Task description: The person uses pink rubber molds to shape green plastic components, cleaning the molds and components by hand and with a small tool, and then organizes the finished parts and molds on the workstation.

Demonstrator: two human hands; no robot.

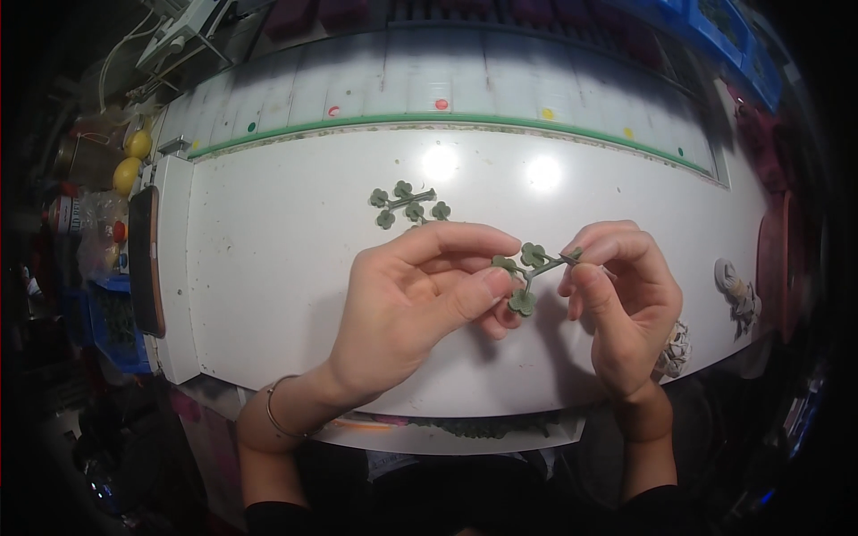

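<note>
Both my hands hold one small green plastic leaf sprig [528, 271] above the white table [286, 250]. My left hand [420, 299] pinches its left leaves between thumb and fingers. My right hand [621, 299] grips the stem's right end with its fingertips. A second green sprig [409, 205] with several round leaves lies flat on the table just beyond my left hand, untouched. A thin bracelet circles my left wrist.
A dark phone [146, 259] lies along the table's left edge. Two yellow round objects [131, 159] sit at the far left. A green strip [447, 119] borders the table's far side, with coloured dots behind it. Small pale figures [738, 290] rest at the right edge.
</note>
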